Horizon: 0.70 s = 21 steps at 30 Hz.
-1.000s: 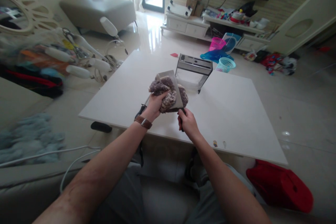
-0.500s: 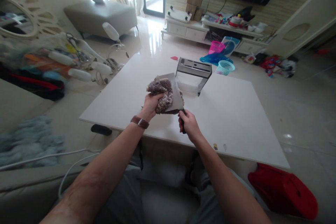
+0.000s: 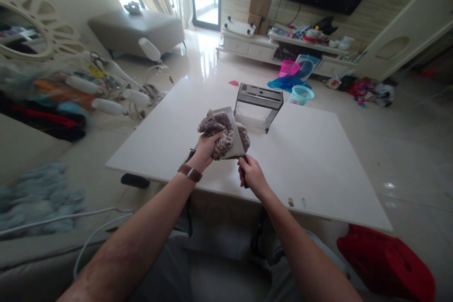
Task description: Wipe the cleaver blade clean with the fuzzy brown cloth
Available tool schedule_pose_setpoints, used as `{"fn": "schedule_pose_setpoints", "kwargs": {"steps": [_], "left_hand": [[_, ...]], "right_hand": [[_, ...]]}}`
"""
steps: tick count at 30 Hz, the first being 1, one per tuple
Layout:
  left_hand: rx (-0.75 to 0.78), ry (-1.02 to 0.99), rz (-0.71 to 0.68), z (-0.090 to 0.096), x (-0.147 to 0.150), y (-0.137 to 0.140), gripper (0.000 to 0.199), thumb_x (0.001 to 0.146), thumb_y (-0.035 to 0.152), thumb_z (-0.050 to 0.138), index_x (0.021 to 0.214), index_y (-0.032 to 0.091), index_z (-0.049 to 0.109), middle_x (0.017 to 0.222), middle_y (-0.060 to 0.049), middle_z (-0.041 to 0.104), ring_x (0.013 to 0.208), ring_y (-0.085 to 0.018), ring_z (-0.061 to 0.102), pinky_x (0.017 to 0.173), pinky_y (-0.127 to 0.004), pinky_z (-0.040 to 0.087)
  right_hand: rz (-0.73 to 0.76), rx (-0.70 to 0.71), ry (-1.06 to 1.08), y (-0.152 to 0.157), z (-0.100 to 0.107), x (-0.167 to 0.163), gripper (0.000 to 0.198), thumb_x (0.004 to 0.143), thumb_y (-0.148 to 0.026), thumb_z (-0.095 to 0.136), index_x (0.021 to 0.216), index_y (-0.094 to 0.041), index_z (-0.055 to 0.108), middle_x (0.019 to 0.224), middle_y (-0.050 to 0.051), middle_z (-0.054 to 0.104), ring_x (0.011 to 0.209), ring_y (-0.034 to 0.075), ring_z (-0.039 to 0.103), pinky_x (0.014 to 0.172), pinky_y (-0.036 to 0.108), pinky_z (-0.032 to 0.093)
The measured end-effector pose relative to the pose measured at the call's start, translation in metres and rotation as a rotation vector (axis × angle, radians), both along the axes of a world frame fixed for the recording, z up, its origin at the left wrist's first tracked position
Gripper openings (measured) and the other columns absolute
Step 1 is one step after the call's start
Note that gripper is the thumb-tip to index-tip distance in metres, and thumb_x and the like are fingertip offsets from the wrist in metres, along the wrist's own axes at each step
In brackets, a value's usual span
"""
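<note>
The left hand (image 3: 207, 147) was closed on a bunched brown-and-cream plush cloth (image 3: 223, 141) near the middle of the frame, its thumb lying over the folds and its fingers mostly hidden beneath. The right hand (image 3: 252, 172), just lower and to the right, was curled firmly round the black handle (image 3: 245, 180) of a broad-bladed knife. Both forearms rose from the bottom corners of the frame and converged; a brown watch strap (image 3: 190, 172) circled the left wrist. The blade (image 3: 236, 144) slanted up and leftward from the handle above the white table (image 3: 311, 165), with cloth over its left part and more cloth showing past its right edge. A grey-topped holder with clear sides (image 3: 260, 104) stood just beyond it, right of the frame's centre.

Compared with half a second earlier, more cloth showed to the right of the blade, and a dark object (image 3: 190, 155) beside the left wrist had come further into sight. The holder and the room's furnishings sat slightly lower in the frame, while both grips remained the same.
</note>
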<state>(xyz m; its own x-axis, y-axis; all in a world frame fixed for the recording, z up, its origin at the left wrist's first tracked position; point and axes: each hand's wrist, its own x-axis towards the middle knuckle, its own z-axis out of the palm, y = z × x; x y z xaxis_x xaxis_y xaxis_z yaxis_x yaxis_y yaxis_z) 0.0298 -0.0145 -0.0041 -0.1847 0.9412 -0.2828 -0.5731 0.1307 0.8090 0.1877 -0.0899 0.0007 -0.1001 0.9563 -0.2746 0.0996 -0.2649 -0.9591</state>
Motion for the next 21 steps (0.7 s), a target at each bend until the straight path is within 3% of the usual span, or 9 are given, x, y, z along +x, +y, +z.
{"fn": "schedule_pose_setpoints", "kwargs": {"steps": [13,21], "left_hand": [[0.002,0.01,0.0,-0.006,0.007,-0.005,0.05,0.055,0.032,0.095,0.097,0.012,0.076,0.102,-0.013,0.078,0.095,-0.028,0.075,0.092,-0.043,0.059],[0.044,-0.014,0.003,0.008,0.008,-0.006,0.051,0.053,0.028,0.094,0.097,0.011,0.076,0.099,-0.012,0.078,0.093,-0.028,0.075,0.091,-0.042,0.06]], "right_hand": [[-0.022,0.005,0.0,0.0,-0.004,-0.003,0.027,0.086,-0.049,0.052,0.08,-0.022,0.046,0.051,-0.01,0.047,0.032,0.008,0.042,0.029,0.021,0.036],[-0.17,0.107,0.02,0.0,0.004,-0.004,0.032,0.089,-0.051,0.053,0.078,-0.022,0.046,0.055,-0.008,0.047,0.036,0.007,0.041,0.031,0.019,0.033]]}}
